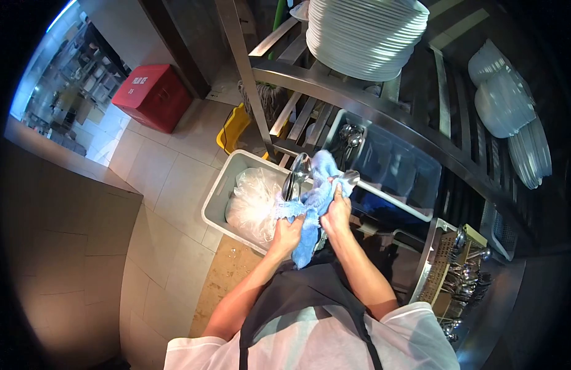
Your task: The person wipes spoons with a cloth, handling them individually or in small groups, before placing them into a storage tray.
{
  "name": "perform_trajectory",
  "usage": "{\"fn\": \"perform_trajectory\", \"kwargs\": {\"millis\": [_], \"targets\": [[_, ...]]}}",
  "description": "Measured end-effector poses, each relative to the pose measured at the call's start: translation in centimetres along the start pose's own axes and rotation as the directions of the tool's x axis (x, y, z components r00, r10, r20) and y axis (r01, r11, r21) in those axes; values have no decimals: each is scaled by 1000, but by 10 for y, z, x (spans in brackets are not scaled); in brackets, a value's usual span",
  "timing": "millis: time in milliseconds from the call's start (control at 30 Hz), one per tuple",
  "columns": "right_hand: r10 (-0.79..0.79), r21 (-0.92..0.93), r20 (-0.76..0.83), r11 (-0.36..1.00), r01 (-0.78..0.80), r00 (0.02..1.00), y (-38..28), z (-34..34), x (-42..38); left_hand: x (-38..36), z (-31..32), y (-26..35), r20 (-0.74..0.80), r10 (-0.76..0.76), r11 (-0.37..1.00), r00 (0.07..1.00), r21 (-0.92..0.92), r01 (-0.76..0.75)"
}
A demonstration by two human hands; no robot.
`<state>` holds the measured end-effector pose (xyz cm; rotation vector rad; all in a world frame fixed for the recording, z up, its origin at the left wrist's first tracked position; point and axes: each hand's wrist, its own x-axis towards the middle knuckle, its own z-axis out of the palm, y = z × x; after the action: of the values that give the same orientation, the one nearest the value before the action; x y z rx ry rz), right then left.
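My left hand [288, 235] is closed on one end of a light blue cloth [322, 196], which wraps the handles of several large metal spoons [296, 176]; their bowls point up and away from me. My right hand [336, 214] is closed on another part of the cloth, with a single spoon [350, 178] poking out of it by the thumb. The cloth hangs down between both hands, in front of my dark apron. Just beyond my left hand stands a grey-white tub [210, 206] with a clear plastic bag [251, 206] in it.
A metal rack [353, 95] with stacked white plates [367, 37] rises ahead. On it sits a clear bin [399, 166] with utensils. Cutlery baskets [443, 271] are at my right. A red box [151, 97] and a yellow mop bucket [232, 128] stand on the floor.
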<state>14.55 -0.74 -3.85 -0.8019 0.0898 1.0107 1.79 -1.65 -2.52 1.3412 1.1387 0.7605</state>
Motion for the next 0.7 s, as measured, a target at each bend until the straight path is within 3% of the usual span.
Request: {"fn": "perform_trajectory", "kwargs": {"millis": [100,133,200,267,333,400,500,533,600,667,700], "targets": [[-145,-170,132,971,166,981,-28,1,16,-7,-4,10,22,-70,995,997,-74,72],[-186,-149,225,964,223,956,-38,-3,24,-11,-5,19,55,-79,993,995,-79,84],[-205,-317,341,894,317,918,-48,-2,38,-14,-6,19,90,-92,992,992,-81,99],[-199,-294,322,908,297,926,-40,-2,40,-10,-6,10,96,-107,993,990,-46,112],[-336,-297,165,880,371,927,-30,-3,42,-8,-2,6,54,-95,993,994,-62,98],[-483,-469,93,750,466,871,-23,-8,39,-5,2,3,12,-81,994,997,-77,81],[-358,-160,-118,927,338,926,-8,-8,27,-3,7,-2,-6,-79,986,997,-147,77],[-203,-22,-65,979,202,977,-3,-10,19,-4,11,-2,-38,-14,999,999,-53,12],[-68,-243,-216,970,14,974,11,-16,12,-3,14,-4,-60,51,998,997,45,-48],[109,-528,-213,823,-208,971,10,-17,-12,2,18,-9,-61,-105,963,993,243,117],[13,-229,-56,973,-26,998,33,-23,-17,2,20,-10,-57,-108,963,992,242,119]]}}
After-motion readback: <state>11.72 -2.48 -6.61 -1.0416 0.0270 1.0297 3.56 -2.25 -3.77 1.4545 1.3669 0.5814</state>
